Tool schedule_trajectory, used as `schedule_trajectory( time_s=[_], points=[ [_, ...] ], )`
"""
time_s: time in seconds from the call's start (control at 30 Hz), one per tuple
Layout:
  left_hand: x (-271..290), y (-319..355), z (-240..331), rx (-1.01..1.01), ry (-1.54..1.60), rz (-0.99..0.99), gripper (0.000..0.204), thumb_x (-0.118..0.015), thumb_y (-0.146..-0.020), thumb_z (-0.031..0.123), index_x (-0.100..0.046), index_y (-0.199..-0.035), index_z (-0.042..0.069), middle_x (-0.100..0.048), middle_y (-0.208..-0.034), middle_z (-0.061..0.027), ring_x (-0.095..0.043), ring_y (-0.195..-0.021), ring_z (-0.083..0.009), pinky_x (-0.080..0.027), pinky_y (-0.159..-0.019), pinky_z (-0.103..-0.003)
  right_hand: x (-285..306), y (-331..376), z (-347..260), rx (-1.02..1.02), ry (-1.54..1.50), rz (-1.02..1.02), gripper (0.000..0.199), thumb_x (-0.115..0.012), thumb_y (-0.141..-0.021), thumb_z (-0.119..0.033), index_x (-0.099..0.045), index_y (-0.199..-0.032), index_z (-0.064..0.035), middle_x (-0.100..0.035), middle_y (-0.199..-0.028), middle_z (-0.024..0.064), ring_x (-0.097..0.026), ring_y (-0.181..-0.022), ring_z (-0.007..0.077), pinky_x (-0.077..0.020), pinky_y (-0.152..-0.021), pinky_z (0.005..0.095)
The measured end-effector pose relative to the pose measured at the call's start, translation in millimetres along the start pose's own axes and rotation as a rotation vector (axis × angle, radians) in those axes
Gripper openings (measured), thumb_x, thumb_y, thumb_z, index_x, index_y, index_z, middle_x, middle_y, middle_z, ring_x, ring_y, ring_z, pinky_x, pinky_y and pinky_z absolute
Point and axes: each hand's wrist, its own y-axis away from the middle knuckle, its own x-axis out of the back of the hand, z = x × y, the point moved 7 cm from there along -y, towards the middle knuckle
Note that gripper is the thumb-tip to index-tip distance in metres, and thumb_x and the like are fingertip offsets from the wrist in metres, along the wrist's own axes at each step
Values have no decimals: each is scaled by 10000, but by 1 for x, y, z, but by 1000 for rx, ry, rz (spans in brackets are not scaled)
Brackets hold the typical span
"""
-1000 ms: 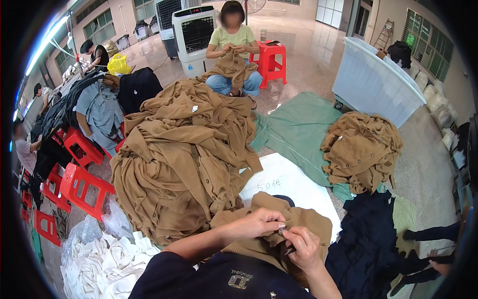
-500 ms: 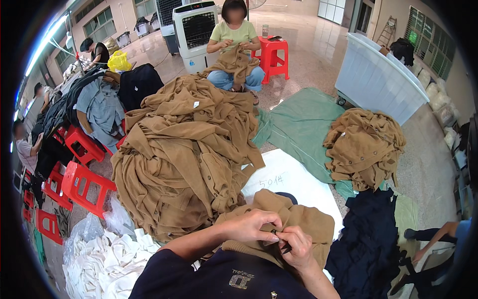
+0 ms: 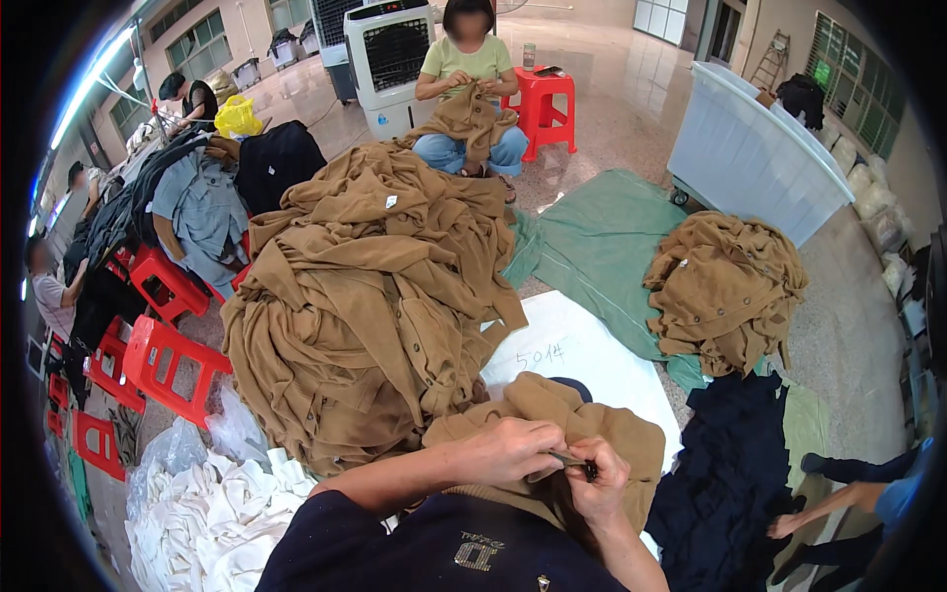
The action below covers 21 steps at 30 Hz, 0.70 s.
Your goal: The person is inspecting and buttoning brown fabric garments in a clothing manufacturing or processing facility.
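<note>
A brown knitted garment (image 3: 631,444) lies across my lap, its ribbed band near my dark top. My left hand (image 3: 508,449) is closed, pinching a narrow edge of the garment between thumb and fingers. Right beside it, my right hand (image 3: 600,481) is also closed, with a small dark object (image 3: 591,471) showing among its fingers; its kind cannot be made out. The two hands nearly meet at the pinched edge. Just ahead and to the left rises a big heap of brown knitted garments (image 3: 345,286), some with buttons and a white tag.
A smaller brown garment pile (image 3: 725,286) lies right on a green sheet (image 3: 602,237). Navy cloth (image 3: 720,483) is near right, where another person's hand (image 3: 784,525) reaches in. White cloth (image 3: 217,513) and red stools (image 3: 178,360) stand left. A seated person (image 3: 469,89) handles a brown garment ahead.
My right hand has turned, and the dark pointed thing below its fingers now shows as a dark piece among them. My left hand has shifted slightly right. The other person's arm at right reaches lower.
</note>
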Motion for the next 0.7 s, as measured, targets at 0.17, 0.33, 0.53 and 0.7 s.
schedule_trajectory(
  time_s=[0.17,0.33,0.53,0.7],
  points=[
    [-2,0,4,-88,-72,73,140,-657,-837,89,-538,-876,26,-530,-756,-119,-607,-668,-326,-476,-577,-411,3,-1,4,-34,-28,46,172,-659,-682,81,-572,-800,-10,-633,-769,118,-604,-606,186,-454,-528,272],
    [-7,3,5,-128,-134,106,130,-656,-845,102,-552,-875,29,-537,-726,-121,-608,-656,-314,-472,-564,-406,5,5,16,-122,-152,85,141,-645,-697,80,-563,-777,-4,-619,-742,108,-576,-581,166,-440,-524,261],
    [-12,-3,-23,261,157,26,144,-655,-858,146,-568,-903,40,-603,-793,-130,-623,-706,-310,-481,-592,-409,7,6,12,-57,-49,79,145,-638,-690,88,-542,-756,0,-606,-719,110,-572,-582,168,-434,-524,258],
    [-14,-1,-15,-2,-218,-37,191,-665,-853,195,-556,-838,39,-554,-732,-106,-607,-684,-296,-475,-578,-393,7,10,13,-92,-68,61,139,-614,-679,100,-550,-756,3,-615,-738,92,-583,-642,148,-452,-582,252]
  ],
)
